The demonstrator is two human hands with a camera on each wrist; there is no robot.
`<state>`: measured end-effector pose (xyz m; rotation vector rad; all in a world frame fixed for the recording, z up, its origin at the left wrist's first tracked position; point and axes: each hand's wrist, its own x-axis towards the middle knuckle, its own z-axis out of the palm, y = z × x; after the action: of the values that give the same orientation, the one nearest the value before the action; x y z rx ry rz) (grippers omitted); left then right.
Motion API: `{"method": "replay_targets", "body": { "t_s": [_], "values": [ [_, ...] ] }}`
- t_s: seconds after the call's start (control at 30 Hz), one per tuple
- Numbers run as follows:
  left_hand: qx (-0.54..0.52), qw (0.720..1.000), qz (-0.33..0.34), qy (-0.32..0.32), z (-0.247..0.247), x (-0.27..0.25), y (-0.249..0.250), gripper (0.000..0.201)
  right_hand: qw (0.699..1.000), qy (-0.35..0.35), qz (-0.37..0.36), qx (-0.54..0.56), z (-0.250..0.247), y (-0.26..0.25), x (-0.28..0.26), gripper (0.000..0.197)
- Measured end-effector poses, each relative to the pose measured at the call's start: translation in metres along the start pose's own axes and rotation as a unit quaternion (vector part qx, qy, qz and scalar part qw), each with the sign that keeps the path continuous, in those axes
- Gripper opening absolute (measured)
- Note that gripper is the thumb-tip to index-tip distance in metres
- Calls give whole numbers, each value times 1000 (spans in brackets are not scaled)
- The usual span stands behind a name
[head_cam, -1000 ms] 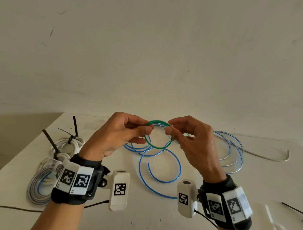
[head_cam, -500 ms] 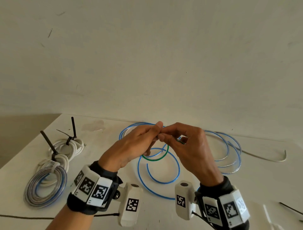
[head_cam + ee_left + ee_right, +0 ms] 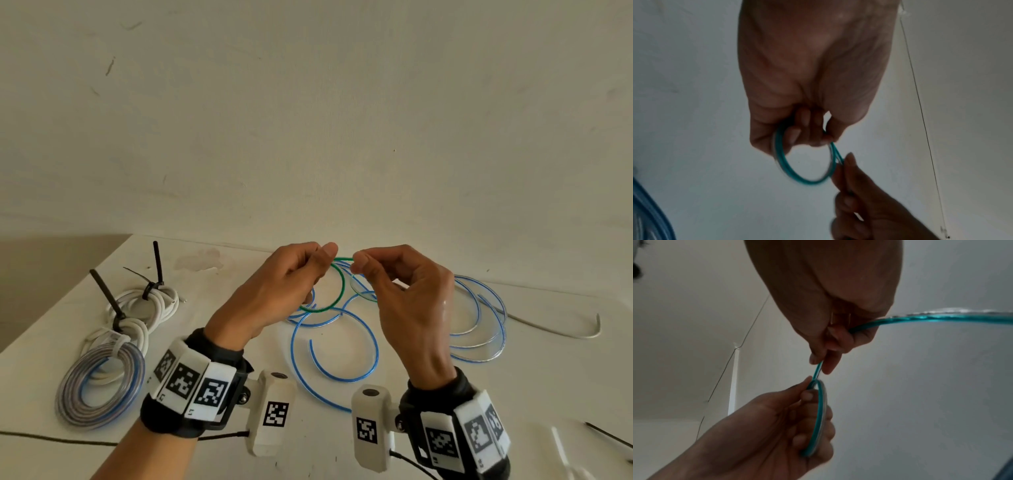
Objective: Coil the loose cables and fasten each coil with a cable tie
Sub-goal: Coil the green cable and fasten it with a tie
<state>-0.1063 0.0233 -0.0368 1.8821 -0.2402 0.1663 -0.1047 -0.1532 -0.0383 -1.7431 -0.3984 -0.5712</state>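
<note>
Cables already coiled sit at the left of the desk (image 3: 219, 346): a grey-and-blue coil (image 3: 99, 387) nearest, with two white coils (image 3: 150, 305) behind it, each cinched by a black cable tie (image 3: 156, 274) whose tail sticks up. They lie close to the desk's left edge. Right of them, above the middle of the desk, the left hand (image 3: 274, 294) pinches a small green loop (image 3: 334, 291) between thumb and curled fingers, so its grip is clamped on that loop; the left wrist view shows the loop (image 3: 805, 165) ringed partly round the fingers. Just beside it, the right hand (image 3: 411, 301) pinches the same green cable between thumb and forefinger, and the right wrist view shows the cable (image 3: 941, 319) passing through the fist and trailing off rightward. Under and between the hands, loose blue cable (image 3: 342, 359) curls on the desk in open rings, more of it (image 3: 486, 325) spreading right. Farther right a white cable (image 3: 565, 330) runs near the far edge. Bare desk lies between the blue rings and the near edge. At the near right corner lies a thin dark strip (image 3: 609, 440).
</note>
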Motion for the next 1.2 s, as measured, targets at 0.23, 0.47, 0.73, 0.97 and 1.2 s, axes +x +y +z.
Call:
{"method": "replay_targets", "body": {
  "t_s": [0.23, 0.47, 0.73, 0.97, 1.2],
  "values": [
    [-138, 987, 4, 88, 8, 2, 2, 45, 996, -43, 44, 64, 18, 1, -8, 5],
    [-250, 961, -120, -5, 10, 2, 12, 42, 995, -101, 16, 19, 2, 2, 0, 8],
    [-25, 993, -96, -64, 9, -2, 3, 40, 969, -203, -61, -128, -8, 11, 3, 9],
    [-41, 996, -79, -11, 16, 1, -10, 35, 980, -185, -35, -70, -5, 11, 4, 12],
    [-227, 949, -54, 213, 18, 8, -3, 33, 995, -78, 33, 51, 13, 1, -7, 15]
  ]
}}
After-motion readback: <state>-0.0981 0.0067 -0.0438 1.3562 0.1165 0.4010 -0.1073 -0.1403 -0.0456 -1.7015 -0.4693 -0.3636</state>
